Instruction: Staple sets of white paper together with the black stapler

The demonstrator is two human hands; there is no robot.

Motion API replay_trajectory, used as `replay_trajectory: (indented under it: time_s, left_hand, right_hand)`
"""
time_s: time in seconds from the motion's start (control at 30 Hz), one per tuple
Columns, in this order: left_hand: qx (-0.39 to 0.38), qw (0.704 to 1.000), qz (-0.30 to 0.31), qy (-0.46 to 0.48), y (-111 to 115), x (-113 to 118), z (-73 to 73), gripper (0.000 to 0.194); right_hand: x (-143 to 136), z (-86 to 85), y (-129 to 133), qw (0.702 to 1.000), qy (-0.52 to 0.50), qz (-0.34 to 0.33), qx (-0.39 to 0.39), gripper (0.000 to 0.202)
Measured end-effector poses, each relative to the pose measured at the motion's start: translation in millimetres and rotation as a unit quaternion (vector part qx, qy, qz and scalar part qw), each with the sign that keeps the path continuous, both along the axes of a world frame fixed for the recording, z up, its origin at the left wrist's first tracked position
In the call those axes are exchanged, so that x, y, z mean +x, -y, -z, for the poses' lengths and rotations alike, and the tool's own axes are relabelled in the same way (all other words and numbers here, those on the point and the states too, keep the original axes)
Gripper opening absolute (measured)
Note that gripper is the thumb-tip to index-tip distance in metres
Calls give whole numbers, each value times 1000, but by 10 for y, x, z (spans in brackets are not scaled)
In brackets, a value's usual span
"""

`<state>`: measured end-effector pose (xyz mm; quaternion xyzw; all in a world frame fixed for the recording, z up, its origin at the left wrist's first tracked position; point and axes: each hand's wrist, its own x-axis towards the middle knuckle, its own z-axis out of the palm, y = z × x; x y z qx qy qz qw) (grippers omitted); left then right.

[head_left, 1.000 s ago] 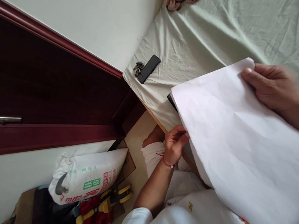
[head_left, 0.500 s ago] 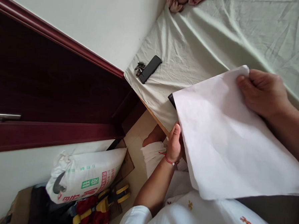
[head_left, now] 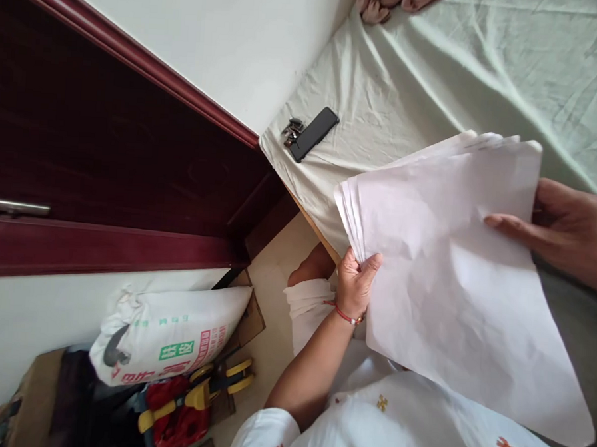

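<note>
- Upper L of frame: dark red door point(head_left: 108, 133) w/ metal handle point(head_left: 22, 206); nobody is touching it.
- Lower L: white sack point(head_left: 173, 330) w/ printed letters; just beside it, a yellow thing point(head_left: 200, 395), maybe a toy, cannot tell exactly.
- Approx. centre, upper half: keys point(head_left: 293, 132) & dark phone point(head_left: 314, 134), touching, both on the pale green cloth point(head_left: 405, 102).
- Centre, lower half: L hand point(head_left: 355, 283) is clamped on the paper sheets point(head_left: 440, 277) at their L edge, thumb on front, other fingers mostly hidden behind.
- Top edge, R of centre: pinkish cloth point(head_left: 390, 3), crumpled, well apart from the hands.
- Centre to lower R: the sheets, held above the green cloth & the lap, tilted. Progress, in my judgement: sheets are gathered in one bundle, but edges are fanned, incl. upper L corner, so not yet even; none set down.
- R side: R hand point(head_left: 569, 221) has thumb over the front sheet, fingers at its R edge, partly hidden; cannot tell if it grips.
</note>
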<state>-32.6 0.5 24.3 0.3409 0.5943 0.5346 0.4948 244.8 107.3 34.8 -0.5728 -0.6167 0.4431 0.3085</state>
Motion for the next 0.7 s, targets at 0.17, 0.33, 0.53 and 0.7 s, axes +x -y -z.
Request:
replay_trajectory:
  time_s: [0.17, 0.33, 0.53, 0.7]
  left_hand:
    - [15, 996, 2, -85, 47, 11, 15, 33]
    - [-8, 995, -37, -97, 87, 0, 103, 38]
    - [31, 991, -24, -129, 66, 56, 128, 37]
    - [45, 989, -18, -139, 56, 87, 99, 32]
  right_hand:
    - [167, 182, 71, 1000, 19, -16, 7, 38]
    - [176, 252, 15, 999, -20, -10, 26, 37]
    - [179, 158, 23, 999, 39, 18, 28, 37]
    - [182, 73, 15, 993, 111, 20, 35, 37]
